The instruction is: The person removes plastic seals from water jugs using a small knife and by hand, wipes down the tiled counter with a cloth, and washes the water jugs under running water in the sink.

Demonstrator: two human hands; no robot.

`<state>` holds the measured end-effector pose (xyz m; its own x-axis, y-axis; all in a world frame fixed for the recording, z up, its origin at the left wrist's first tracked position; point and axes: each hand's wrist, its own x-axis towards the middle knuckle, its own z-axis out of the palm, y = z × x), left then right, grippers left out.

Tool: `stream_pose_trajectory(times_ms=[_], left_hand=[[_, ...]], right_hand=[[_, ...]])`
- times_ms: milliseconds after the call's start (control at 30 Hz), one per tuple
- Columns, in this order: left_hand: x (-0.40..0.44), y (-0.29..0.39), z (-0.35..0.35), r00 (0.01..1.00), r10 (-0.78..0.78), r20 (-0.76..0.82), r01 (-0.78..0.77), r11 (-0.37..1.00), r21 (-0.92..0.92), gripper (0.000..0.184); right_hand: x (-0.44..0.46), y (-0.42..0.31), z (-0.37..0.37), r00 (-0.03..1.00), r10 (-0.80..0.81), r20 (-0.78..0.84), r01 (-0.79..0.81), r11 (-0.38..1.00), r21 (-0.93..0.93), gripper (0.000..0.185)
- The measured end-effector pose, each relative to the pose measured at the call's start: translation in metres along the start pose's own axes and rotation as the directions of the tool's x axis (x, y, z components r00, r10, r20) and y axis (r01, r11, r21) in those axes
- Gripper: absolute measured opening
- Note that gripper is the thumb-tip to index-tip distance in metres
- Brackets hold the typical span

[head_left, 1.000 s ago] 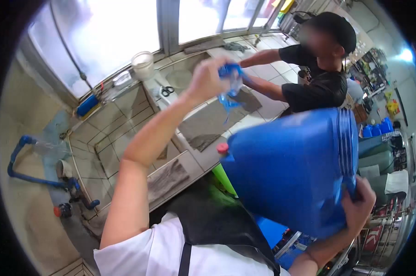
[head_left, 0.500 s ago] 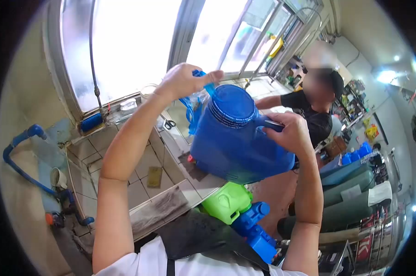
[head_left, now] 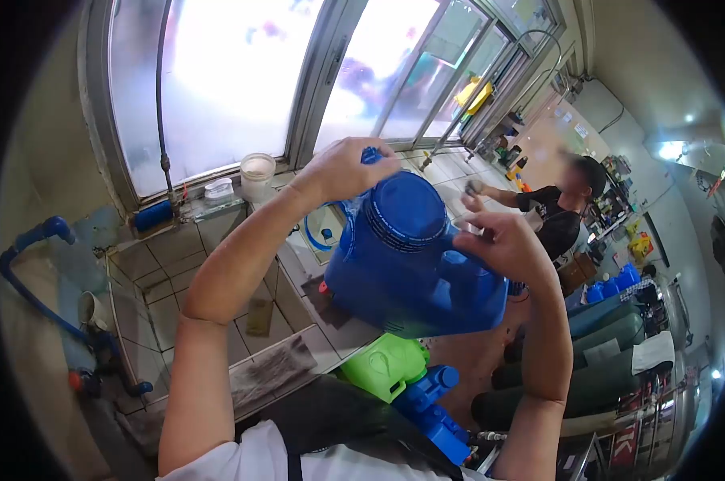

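Note:
A large blue water jug (head_left: 414, 293) stands tilted in view at the counter's edge, its round blue cap (head_left: 410, 210) facing up. My left hand (head_left: 350, 167) is closed at the cap's far left side, pinching a crumpled blue plastic strip (head_left: 370, 155). More blue plastic hangs below that hand, beside the jug's neck. My right hand (head_left: 510, 244) curls over the jug's handle side, thumb near the cap's rim; the handle itself is mostly hidden by it.
A tiled basin (head_left: 166, 268) lies left, with a white tub (head_left: 257, 176) by the window. A green jug (head_left: 386, 365) and blue containers (head_left: 438, 425) sit below the counter. Another person (head_left: 559, 212) stands at the right, and dark green cylinders (head_left: 571, 361) lie beyond.
My left hand has moved slightly right and down, still with the blue strip. My right hand's fingers have shifted at the handle. The other person has moved farther off, with an arm extended.

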<state>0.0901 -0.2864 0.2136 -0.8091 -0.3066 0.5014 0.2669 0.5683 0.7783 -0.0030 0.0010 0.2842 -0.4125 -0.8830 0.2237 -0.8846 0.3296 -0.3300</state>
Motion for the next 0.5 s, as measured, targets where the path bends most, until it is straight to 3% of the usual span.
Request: stream_pose_trajectory(times_ms=[33, 67, 100, 133, 200, 300, 333, 400, 433, 500], left_hand=[[-0.002, 0.005, 0.001, 1.000, -0.002, 0.002, 0.002, 1.000, 0.000, 0.050], [-0.004, 0.009, 0.003, 0.994, -0.058, 0.096, 0.049, 0.994, 0.095, 0.050], [-0.006, 0.010, 0.004, 0.975, -0.122, 0.185, 0.085, 0.977, 0.193, 0.050], [-0.007, 0.007, 0.005, 0.974, -0.124, 0.189, 0.086, 0.977, 0.197, 0.050], [-0.007, -0.002, 0.008, 0.980, -0.119, 0.160, 0.115, 0.993, 0.033, 0.057], [-0.011, -0.007, 0.009, 0.970, -0.120, 0.211, 0.130, 0.991, -0.035, 0.062], [-0.015, -0.006, 0.009, 0.970, -0.122, 0.209, 0.132, 0.991, -0.033, 0.062], [-0.024, 0.000, 0.010, 0.992, -0.087, 0.095, 0.085, 0.996, 0.025, 0.063], [-0.029, 0.003, 0.009, 0.991, -0.090, 0.095, 0.088, 0.996, 0.024, 0.063], [-0.035, 0.009, 0.009, 0.992, -0.115, 0.057, 0.114, 0.993, 0.008, 0.060]], right_hand=[[0.005, -0.002, -0.004, 0.986, 0.164, 0.014, -0.160, 0.974, -0.162, 0.034], [0.011, -0.006, -0.007, 0.986, 0.166, 0.015, -0.161, 0.974, -0.159, 0.034], [0.016, -0.011, -0.007, 0.986, 0.138, -0.095, -0.159, 0.949, -0.271, 0.038], [0.020, -0.014, -0.006, 0.975, 0.098, -0.202, -0.170, 0.910, -0.377, 0.044], [0.027, -0.015, -0.002, 0.966, 0.102, -0.237, -0.193, 0.895, -0.402, 0.048], [0.041, -0.022, -0.002, 0.989, 0.148, -0.017, -0.142, 0.899, -0.414, 0.030], [0.044, -0.023, -0.004, 0.989, 0.146, -0.015, -0.139, 0.900, -0.413, 0.030], [0.047, -0.026, -0.006, 0.996, -0.070, 0.048, 0.083, 0.926, -0.368, 0.024], [0.048, -0.034, -0.010, 0.989, -0.128, 0.070, 0.146, 0.860, -0.488, 0.023], [0.054, -0.044, -0.014, 0.987, -0.131, 0.089, 0.158, 0.806, -0.570, 0.025]])
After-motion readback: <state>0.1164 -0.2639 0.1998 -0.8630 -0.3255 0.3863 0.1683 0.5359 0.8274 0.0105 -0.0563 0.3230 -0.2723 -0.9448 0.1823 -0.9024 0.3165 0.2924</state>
